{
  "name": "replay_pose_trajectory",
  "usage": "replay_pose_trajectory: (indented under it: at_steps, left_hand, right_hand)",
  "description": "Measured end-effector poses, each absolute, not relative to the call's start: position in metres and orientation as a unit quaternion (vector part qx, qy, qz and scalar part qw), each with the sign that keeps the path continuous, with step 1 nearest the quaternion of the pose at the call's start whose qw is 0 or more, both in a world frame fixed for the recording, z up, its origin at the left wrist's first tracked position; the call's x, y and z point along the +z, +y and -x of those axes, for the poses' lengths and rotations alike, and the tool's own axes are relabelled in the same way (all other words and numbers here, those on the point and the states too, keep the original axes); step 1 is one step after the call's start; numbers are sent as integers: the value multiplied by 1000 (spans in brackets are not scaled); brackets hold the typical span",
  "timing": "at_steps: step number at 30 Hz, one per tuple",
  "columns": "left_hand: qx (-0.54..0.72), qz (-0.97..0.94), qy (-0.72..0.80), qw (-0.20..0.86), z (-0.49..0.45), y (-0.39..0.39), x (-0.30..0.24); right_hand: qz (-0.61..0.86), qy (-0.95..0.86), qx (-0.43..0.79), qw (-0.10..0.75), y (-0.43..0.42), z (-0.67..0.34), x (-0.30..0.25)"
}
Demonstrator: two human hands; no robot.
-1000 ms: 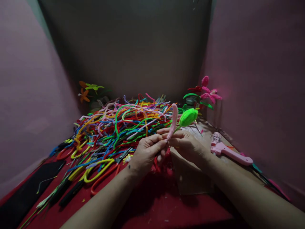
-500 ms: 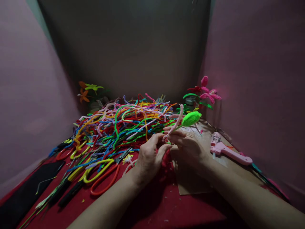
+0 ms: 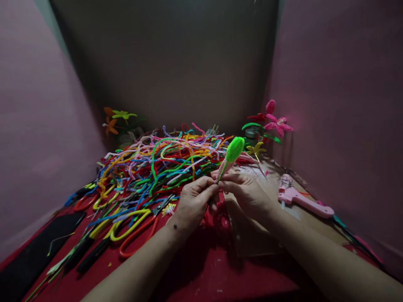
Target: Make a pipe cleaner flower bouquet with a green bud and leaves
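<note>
A bright green fuzzy bud (image 3: 235, 149) stands upright on a thin green stem above my hands. Alongside the stem runs a pale pink pipe cleaner (image 3: 221, 167). My left hand (image 3: 197, 197) pinches the bottom of the stem between thumb and fingers. From the other side, my right hand (image 3: 242, 191) is closed with its fingertips at the stem and the pink pipe cleaner. The fingertips of both hands meet, so the lower stem end is partly hidden.
A heap of coloured pipe cleaners (image 3: 170, 163) spreads behind my left hand. Scissors (image 3: 141, 226) with red and yellow handles lie left. A pink glue gun (image 3: 304, 201) rests on a board (image 3: 270, 247) at right. Pipe-cleaner flowers (image 3: 278, 123) stand at the back.
The green bud has swung left and become more upright. The pink pipe cleaner, which stuck up freely before, now lies along the stem. My right hand's fingers have closed in on the stem.
</note>
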State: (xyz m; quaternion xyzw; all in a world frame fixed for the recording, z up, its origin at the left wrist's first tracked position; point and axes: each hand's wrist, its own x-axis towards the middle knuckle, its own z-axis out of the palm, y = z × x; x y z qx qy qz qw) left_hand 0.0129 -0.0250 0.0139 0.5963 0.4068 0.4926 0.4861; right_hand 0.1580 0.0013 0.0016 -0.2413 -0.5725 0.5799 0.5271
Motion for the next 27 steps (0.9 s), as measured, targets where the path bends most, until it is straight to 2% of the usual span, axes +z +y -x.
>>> replay_pose_trajectory:
  at_steps: [5,11,15,18,23,25,27]
  left_hand:
    - [462,-545,355,603,-10,-23,13]
    - [387,-434,260,771,-13,-25,6]
    - [359,-415,228,805,-14,-26,6]
    - [400,-486,298,718,-14,-26,10]
    - [493,-674,424,350,-13,-28,9]
    - [494,-681,443,309,-13,-28,7]
    - [490,-658,449,355,-13,-27,8]
  right_hand:
    - [194,-597,602,493,8,-167,2]
    - [176,-698,550,425,12,-178,8]
    - [180,-665,574,443,8,-174,8]
    - [214,-610,575,501,7,-170,2]
    - [250,-509,638,521,3,-161,-9]
    - [259,-508,632,525,1,-157,-9]
    - [262,-521,618,527,0,-156,-8]
